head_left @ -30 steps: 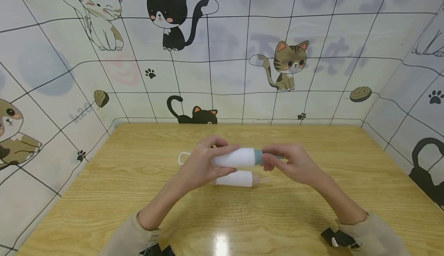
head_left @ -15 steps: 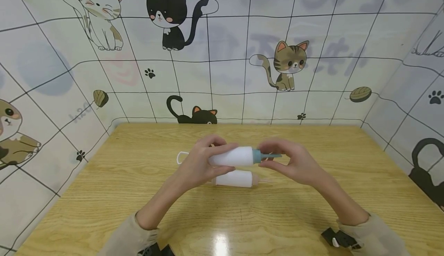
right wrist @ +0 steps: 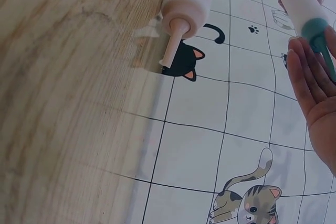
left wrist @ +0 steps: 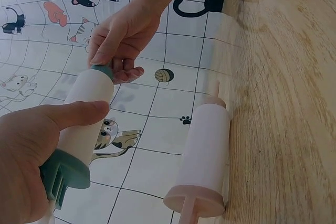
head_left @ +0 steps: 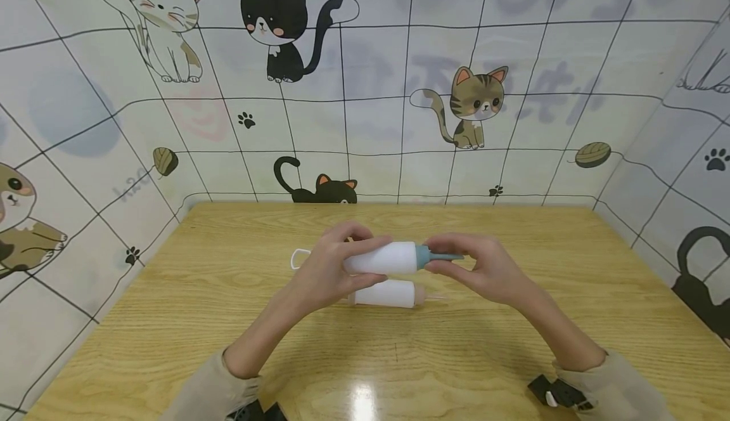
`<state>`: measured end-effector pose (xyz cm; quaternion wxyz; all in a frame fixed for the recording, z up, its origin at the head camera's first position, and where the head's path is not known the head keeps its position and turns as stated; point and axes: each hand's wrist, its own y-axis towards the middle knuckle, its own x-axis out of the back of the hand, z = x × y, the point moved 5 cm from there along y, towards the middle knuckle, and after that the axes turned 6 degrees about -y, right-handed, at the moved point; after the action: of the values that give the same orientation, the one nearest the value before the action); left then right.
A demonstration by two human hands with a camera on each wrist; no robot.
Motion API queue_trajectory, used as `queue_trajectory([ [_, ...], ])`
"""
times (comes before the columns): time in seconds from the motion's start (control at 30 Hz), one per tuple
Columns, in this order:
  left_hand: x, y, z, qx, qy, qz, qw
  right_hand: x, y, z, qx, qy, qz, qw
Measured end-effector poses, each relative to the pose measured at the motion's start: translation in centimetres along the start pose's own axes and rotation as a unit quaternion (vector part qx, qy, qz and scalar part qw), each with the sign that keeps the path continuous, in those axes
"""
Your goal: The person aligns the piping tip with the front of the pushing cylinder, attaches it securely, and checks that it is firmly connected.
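My left hand (head_left: 325,275) grips a white syringe-like tube (head_left: 384,258), held sideways above the table. A teal cap with a thin nozzle (head_left: 422,257) is at its right end. My right hand (head_left: 485,269) pinches this cap between thumb and fingers, with the nozzle pointing into the palm. In the left wrist view, a teal flange (left wrist: 73,170) shows below the left thumb. A white ring (head_left: 298,259) sticks out beyond the left hand. Just nearer to me, a second white syringe-like tube (head_left: 386,294) with pink ends lies on the table; the left hand partly hides it.
Beneath both hands is a wood-grain table (head_left: 371,351). A white wall covering (head_left: 376,123) with a grid and cartoon cats closes off the back and both sides. Dark devices (head_left: 559,392) are strapped at the sleeves.
The right fingers have shifted on the teal cap, uncovering more of the nozzle than a second ago. The held tube moved slightly left. The tube on the table stayed in place.
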<state>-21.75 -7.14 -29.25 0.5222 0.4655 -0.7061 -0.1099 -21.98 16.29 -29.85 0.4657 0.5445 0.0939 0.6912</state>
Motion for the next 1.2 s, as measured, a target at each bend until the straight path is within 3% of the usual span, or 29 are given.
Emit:
queue_trajectory([
  [0.47, -0.16, 0.05, -0.05, -0.016, -0.013, -0.004, 0.9998, -0.40, 0.17, 0.11, 0.021, 0.036, 0.013, 0.999],
  [0.7, -0.22, 0.04, -0.09, -0.017, -0.023, -0.005, 0.9996, -0.27, 0.22, 0.53, 0.036, 0.039, -0.002, 0.999],
  [1.2, -0.37, 0.05, -0.20, -0.007, -0.017, -0.013, 0.9997, -0.43, 0.06, 0.45, 0.011, 0.029, -0.021, 0.999],
])
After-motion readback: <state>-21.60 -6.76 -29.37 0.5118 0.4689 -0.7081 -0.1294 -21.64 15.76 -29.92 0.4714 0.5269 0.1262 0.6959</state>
